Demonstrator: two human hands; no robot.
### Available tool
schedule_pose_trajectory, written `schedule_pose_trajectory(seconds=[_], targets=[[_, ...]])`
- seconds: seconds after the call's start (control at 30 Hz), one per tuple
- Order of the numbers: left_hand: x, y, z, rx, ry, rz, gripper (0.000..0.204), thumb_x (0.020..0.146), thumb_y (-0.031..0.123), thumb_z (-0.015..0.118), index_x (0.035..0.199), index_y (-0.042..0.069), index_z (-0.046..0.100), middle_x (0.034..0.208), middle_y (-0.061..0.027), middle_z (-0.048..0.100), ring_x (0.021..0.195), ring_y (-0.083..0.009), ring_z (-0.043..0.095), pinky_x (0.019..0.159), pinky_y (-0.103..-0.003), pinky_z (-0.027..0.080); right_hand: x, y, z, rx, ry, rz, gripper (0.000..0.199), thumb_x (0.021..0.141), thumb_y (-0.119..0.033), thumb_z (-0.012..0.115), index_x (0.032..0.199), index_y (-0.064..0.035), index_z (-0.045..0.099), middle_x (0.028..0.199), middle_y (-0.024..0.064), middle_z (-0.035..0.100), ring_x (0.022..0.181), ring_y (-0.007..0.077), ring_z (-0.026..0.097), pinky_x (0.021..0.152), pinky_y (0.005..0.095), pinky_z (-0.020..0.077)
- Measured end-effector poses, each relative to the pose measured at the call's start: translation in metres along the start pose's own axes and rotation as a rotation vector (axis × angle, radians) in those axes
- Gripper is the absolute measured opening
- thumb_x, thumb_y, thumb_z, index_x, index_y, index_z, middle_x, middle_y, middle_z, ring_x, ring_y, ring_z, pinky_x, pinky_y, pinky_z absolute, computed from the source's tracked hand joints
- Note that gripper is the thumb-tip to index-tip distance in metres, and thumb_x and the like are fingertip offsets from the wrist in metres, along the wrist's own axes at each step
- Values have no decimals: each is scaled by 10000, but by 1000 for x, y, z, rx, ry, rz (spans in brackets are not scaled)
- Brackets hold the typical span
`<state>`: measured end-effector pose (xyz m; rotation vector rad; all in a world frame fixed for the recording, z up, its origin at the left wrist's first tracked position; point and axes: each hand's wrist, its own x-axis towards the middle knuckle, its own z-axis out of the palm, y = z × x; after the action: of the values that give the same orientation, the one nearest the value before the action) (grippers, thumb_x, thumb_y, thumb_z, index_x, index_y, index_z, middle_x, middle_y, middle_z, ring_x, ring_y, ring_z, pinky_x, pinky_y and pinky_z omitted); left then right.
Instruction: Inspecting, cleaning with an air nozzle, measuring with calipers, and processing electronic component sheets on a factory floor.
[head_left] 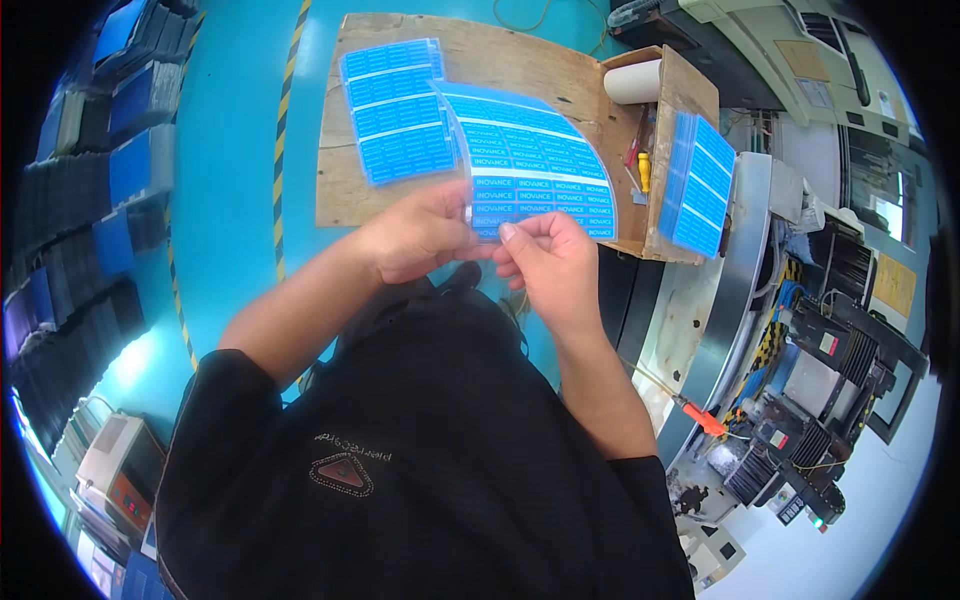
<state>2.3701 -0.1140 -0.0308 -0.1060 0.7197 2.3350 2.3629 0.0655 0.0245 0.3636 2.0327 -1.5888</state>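
Note:
A blue printed sheet of labels, split by white bands into rows of small rectangles, is held up in front of me and bows slightly. My left hand pinches its near left corner, fingers curled. Along the near edge, my right hand grips the sheet with the thumb on top and fingers beneath. Behind it, to the left, a stack of similar blue label sheets lies on the wooden table. The held sheet overlaps part of that stack from my viewpoint.
At the table's right stands an open wooden box with a white roll and a yellow-handled screwdriver. More blue sheets lean at its right side. Machinery with an orange-handled tool fills the right; stacked sheets line the left.

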Motion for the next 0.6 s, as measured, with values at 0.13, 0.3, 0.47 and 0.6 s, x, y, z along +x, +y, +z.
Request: schedule_pose_trajectory(seconds=[0.13, 0.3, 0.47, 0.6], targets=[[1, -1, 2, -5, 19, 2, 565, 829, -100, 495, 1374, 33, 432, 1284, -88, 552, 1177, -199, 559, 1046, -381, 456, -1, 1, -1, -3, 5, -5, 178, 909, -149, 685, 887, -5, 585, 751, 75, 682, 611, 88, 619, 522, 218, 494], [0, -4, -1, -10, 13, 3, 572, 825, -95, 498, 1377, 39, 433, 1287, -89, 550, 1198, -205, 549, 1057, -392, 449, -2, 2, -1, 12, 2, -10, 171, 910, -143, 684, 887, -4, 588, 753, 76, 683, 614, 90, 622, 524, 220, 499], [1, -7, -4, -2, 1, 22, 550, 850, -63, 549, 1376, 13, 410, 1291, -123, 574, 1177, -205, 588, 1030, -377, 478, -2, 5, -2, 22, -22, -11, 165, 917, -144, 673, 900, 0, 595, 755, 73, 684, 613, 90, 622, 527, 220, 502], [0, -4, -2, 2, -4, 15, 569, 822, -98, 489, 1374, 35, 442, 1291, -101, 552, 1204, -220, 550, 1060, -409, 445, -1, 5, -1, 31, -24, -4, 164, 920, -147, 669, 902, 0, 598, 756, 73, 684, 613, 90, 623, 526, 221, 501]])
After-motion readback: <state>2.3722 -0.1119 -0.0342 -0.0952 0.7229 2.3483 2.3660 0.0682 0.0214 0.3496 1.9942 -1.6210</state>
